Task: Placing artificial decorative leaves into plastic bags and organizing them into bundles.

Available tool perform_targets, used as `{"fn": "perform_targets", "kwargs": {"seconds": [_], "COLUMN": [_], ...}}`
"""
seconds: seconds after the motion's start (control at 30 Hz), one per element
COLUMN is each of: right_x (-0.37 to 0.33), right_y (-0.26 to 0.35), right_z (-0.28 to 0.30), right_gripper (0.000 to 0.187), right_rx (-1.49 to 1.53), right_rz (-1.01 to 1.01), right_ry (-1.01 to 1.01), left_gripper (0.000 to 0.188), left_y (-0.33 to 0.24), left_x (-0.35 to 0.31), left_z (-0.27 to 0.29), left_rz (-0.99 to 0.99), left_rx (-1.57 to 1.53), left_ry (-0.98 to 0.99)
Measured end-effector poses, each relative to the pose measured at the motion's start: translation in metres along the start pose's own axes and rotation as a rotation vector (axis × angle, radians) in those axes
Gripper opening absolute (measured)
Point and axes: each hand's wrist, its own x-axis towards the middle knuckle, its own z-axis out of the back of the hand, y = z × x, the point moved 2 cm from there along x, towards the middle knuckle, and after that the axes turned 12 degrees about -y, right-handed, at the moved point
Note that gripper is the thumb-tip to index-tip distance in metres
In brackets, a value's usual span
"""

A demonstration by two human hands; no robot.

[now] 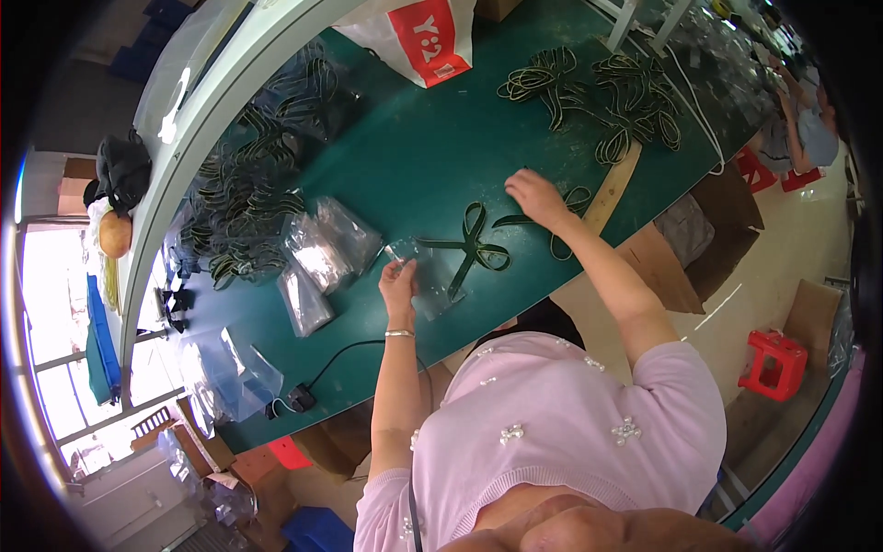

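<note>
My left hand (pixel 398 283) pinches the edge of a clear plastic bag (pixel 440 293) that lies on the green table. Partly over the bag is a dark green strap with yellow edges (pixel 474 248), folded into loops and tied at the middle. My right hand (pixel 535 195) is raised, its fingers bent together; whether anything is in them is too small to make out. Beneath that hand and wrist lies another looped strap (pixel 516 220), partly hidden. A wooden strip (pixel 611 191) runs beside it.
Several looped straps (pixel 635 101) lie at the far right. Stacks of clear bags (pixel 320 248) and a heap of bagged straps (pixel 235 202) fill the left. A white-and-red bag (pixel 418 37) stands at the back. An open carton (pixel 685 239) and a red stool (pixel 774 365) are beyond the right edge.
</note>
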Motion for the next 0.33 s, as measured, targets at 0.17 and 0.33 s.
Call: {"fn": "perform_targets", "kwargs": {"seconds": [0.17, 0.33], "right_x": [-0.001, -0.017], "right_y": [-0.038, -0.055], "right_z": [0.017, -0.021], "right_gripper": [0.020, 0.028], "right_rx": [-0.258, -0.126], "right_rz": [-0.417, -0.634], "right_ry": [-0.369, 0.180], "left_gripper": [0.025, 0.037], "left_y": [-0.004, 0.008], "left_x": [0.000, 0.016], "left_z": [-0.004, -0.002], "left_rz": [0.075, 0.017], "left_rx": [-0.043, 0.060], "left_ry": [-0.012, 0.134]}}
